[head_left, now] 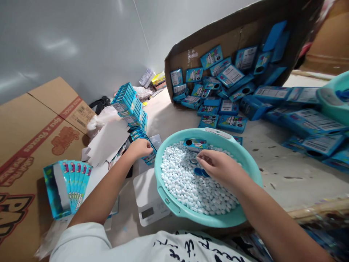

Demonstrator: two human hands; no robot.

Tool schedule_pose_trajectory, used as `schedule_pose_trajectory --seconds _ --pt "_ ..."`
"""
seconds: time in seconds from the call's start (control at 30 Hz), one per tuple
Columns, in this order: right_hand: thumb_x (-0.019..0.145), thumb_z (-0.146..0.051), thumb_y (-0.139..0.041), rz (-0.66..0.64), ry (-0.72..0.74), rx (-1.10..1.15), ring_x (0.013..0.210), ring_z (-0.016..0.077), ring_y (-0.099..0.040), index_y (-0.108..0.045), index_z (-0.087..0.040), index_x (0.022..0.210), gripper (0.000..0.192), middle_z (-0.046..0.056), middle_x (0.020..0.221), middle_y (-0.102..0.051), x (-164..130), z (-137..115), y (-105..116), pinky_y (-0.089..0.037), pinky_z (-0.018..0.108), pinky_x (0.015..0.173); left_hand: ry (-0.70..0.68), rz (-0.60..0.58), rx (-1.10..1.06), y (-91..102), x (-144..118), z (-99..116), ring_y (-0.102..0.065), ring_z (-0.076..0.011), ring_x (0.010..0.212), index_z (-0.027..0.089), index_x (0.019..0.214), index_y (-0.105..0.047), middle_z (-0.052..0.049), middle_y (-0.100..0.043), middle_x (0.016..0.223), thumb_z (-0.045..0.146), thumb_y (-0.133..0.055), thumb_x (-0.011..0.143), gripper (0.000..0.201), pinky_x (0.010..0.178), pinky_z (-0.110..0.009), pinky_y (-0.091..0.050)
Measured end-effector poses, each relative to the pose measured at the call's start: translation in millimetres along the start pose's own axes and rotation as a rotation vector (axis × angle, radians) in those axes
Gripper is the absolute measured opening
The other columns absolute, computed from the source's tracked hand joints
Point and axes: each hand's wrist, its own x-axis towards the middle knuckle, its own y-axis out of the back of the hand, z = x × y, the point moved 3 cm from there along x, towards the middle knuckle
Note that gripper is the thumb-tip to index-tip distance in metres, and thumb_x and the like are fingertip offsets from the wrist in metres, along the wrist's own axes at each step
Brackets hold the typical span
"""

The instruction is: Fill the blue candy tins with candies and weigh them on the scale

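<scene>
The blue rectangular card-like box (195,144) in the turquoise round plastic basin (252,156) seems light, crushable, best edge-held; left hand (140,148) and right hand (219,165) curl, grasp unclear.

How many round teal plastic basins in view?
2. One teal basin, below the right hand, holds small white oval pellets; another teal basin is cut off at the right edge. Others may be hidden.

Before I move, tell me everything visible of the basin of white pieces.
The basin is round and teal, looks like plastic, with a broad rim and a pale oval inset at its far side. It sits on the table, holding small white pieces with a blue box among them. Its near-left rim overlaps the scale in view; contact is unclear. The right hand hangs over it.
</scene>
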Motion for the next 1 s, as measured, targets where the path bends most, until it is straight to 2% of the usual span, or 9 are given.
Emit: schedule_pose_trajectory --seconds 0.17,0.27,0.43,0.67,0.77,0.87,0.93,1.0 --pt "0.091 -0.037 -0.049 -0.01 0.005 0.007 0.071 0.0195 -0.063 -0.07 -0.021 0.087 0.027 0.007 0.083 -0.073 0.6 1.1 -1.4 -0.037 0.028 0.058 0.186 -0.102 -0.059 4.3 0.4 8.3 -0.056 -0.018 0.054 0.018 0.066 -0.069 -0.004 -0.064 0.059 0.036 -0.058 0.078 0.024 0.051 -0.028 -0.035" --pt "0.091 -0.037 -0.049 -0.028 -0.017 0.008 0.07 0.019 -0.062 -0.07 -0.02 0.089 0.027 0.007 0.082 -0.073 0.2 2.2 -2.1 -0.035 0.027 0.057 0.256 -0.126 -0.044 8.3 4.0 14.7 -0.062 -0.0207 0.06 0.016 0.072 -0.073 -0.007 -0.066 0.063 0.037 -0.063 0.075 0.024 0.054 -0.028 -0.039" --pt "0.091 -0.038 -0.049 -0.051 -0.046 0.003 0.069 0.0189 -0.06 -0.069 -0.021 0.09 0.027 0.006 0.079 -0.071 -0.8 1.7 -2.3 -0.035 0.028 0.058 0.294 -0.112 -0.017 11.1 9.6 20.8 -0.07 -0.0281 0.077 0.012 0.088 -0.077 -0.014 -0.074 0.078 0.032 -0.067 0.071 0.029 0.061 -0.029 -0.044" --pt "0.09 -0.035 -0.049 -0.063 -0.087 -0.008 0.069 0.0192 -0.06 -0.069 -0.021 0.089 0.024 0.006 0.079 -0.07 -2.0 -1.9 0.3 -0.034 0.028 0.058 0.306 -0.038 -0.05 10.1 15.6 25.4 -0.072 -0.0346 0.093 0.012 0.087 -0.078 -0.019 -0.076 0.09 0.024 -0.074 0.063 0.027 0.073 -0.031 -0.05" --pt "0.088 -0.033 -0.05 -0.04 -0.073 0.003 0.069 0.0189 -0.06 -0.069 -0.022 0.088 0.022 0.006 0.079 -0.07 -3.0 -2.1 1.3 -0.033 0.028 0.056 0.328 0.044 -0.128 16.5 15.6 14.2 -0.071 -0.0373 0.1 0.012 0.083 -0.078 -0.02 -0.076 0.091 0.018 -0.073 0.062 0.022 0.08 -0.034 -0.051" --pt "0.088 -0.033 -0.05 -0.029 -0.052 0.013 0.067 0.0188 -0.059 -0.069 -0.022 0.086 0.022 0.005 0.076 -0.07 -3.0 -1.8 1.3 -0.033 0.028 0.056 0.334 0.169 -0.268 21.5 3.1 -10.5 -0.068 -0.0357 0.107 0.016 0.096 -0.079 -0.016 -0.076 0.1 0.018 -0.071 0.068 0.029 0.091 -0.037 -0.051" --pt "0.089 -0.035 -0.049 -0.034 -0.038 0.016 0.066 0.0189 -0.059 -0.068 -0.022 0.085 0.024 0.005 0.075 -0.069 -2.6 -1.8 1.4 -0.033 0.028 0.055 0.325 0.245 -0.401 14.1 -13.7 -29.1 -0.068 -0.0311 0.109 0.02 0.113 -0.075 -0.011 -0.075 0.109 0.023 -0.072 0.072 0.041 0.097 -0.036 -0.05" --pt "0.091 -0.037 -0.047 -0.039 -0.023 0.02 0.068 0.0194 -0.06 -0.068 -0.022 0.086 0.026 0.006 0.077 -0.07 -2.1 -2.3 1.7 -0.034 0.028 0.056 0.329 0.312 -0.557 -6.2 -33.5 -45.0 -0.066 -0.0281 0.113 0.02 0.131 -0.066 -0.012 -0.071 0.123 0.028 -0.075 0.075 0.057 0.102 -0.036 -0.05"
